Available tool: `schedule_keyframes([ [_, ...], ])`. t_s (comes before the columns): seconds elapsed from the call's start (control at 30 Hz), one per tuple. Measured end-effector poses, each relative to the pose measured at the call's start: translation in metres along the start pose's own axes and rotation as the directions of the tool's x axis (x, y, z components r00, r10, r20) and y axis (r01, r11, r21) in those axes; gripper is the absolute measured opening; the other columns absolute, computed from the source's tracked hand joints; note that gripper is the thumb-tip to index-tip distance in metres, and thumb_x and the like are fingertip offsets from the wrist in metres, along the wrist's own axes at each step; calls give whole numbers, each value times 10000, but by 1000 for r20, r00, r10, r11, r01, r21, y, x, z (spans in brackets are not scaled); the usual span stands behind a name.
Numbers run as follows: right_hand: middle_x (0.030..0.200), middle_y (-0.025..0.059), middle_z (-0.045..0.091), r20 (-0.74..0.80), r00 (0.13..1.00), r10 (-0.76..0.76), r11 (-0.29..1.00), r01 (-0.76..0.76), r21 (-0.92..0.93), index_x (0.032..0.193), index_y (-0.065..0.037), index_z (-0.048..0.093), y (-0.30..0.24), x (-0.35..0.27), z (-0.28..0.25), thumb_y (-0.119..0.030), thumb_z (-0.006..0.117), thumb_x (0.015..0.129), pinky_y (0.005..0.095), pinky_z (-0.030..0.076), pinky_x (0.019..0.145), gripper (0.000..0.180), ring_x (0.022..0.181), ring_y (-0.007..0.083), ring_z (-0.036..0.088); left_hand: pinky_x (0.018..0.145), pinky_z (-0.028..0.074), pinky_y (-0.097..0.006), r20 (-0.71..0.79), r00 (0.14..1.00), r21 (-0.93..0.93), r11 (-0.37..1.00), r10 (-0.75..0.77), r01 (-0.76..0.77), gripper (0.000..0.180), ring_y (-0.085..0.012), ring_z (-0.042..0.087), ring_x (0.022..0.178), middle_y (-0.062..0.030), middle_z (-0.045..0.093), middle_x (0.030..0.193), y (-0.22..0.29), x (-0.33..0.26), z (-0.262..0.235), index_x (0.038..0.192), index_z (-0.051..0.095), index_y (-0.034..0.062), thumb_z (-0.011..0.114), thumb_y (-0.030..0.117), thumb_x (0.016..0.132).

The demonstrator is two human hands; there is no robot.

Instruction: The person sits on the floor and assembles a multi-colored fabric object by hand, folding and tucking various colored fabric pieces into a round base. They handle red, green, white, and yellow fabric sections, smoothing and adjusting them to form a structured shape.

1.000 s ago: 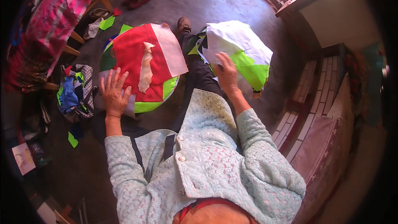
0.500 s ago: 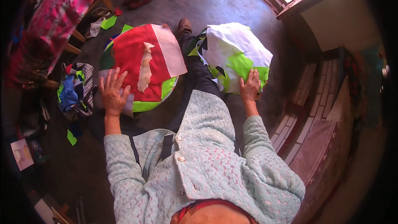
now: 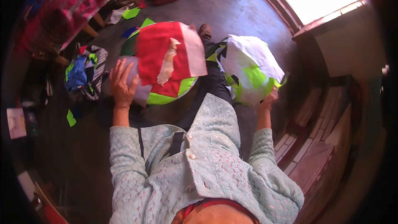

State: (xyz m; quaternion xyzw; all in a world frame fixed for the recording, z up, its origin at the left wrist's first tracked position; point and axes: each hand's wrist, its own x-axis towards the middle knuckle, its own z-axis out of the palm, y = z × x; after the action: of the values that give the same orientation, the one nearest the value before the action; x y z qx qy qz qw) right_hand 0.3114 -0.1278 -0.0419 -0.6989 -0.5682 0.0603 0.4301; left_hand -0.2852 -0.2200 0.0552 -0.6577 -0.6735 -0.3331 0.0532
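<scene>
Fingers spread wide, the left hand (image 3: 123, 84) lies flat on the near edge of a round stack of cloth pieces (image 3: 166, 64), apparently pinning it in place; just beyond the fingertips a red piece lies on top with a pale scrap (image 3: 168, 62) across it, green showing beneath. The right hand (image 3: 269, 98) curls its fingers around the lower edge of a white and green cloth bundle (image 3: 251, 68), seemingly gripping it, though how tightly the fingers close cannot be told. Between the two hands runs the person's dark-trousered leg, stretched along the dark floor (image 3: 248, 12). Left of the open hand a heap of blue and striped clothes (image 3: 85, 74) lies with green scraps around it; farther off, a pink patterned cloth (image 3: 78, 0) hangs over furniture, and daylight enters at a threshold beyond the bundle.
</scene>
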Motion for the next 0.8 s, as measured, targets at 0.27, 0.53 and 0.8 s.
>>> schedule_keyframes([
  [0.27,1114,182,657,70,995,-66,910,31,413,1242,56,553,-176,-3,14,-78,472,1007,342,501,890,282,1001,253,641,987,445,-394,-160,951,-415,892,-265,179,311,-332,590,1144,-174,628,1219,-4,-6,-7,1111,668,10,621,234,899],
  [0.53,1355,192,518,326,513,-794,598,753,274,1325,-34,523,-345,-98,65,-149,714,737,501,288,1113,629,1306,340,456,889,491,-337,-103,920,-517,811,-378,274,331,-294,594,1143,-174,615,1239,-5,-11,-8,1108,674,18,643,273,900],
  [0.8,1569,233,159,705,231,-670,561,780,277,1489,-120,337,-338,-163,112,-578,697,740,615,75,1138,949,1450,446,128,981,450,-386,-87,920,-491,820,-383,295,343,-335,579,1159,-190,619,1225,-7,-12,-1,1094,679,16,652,291,889],
])
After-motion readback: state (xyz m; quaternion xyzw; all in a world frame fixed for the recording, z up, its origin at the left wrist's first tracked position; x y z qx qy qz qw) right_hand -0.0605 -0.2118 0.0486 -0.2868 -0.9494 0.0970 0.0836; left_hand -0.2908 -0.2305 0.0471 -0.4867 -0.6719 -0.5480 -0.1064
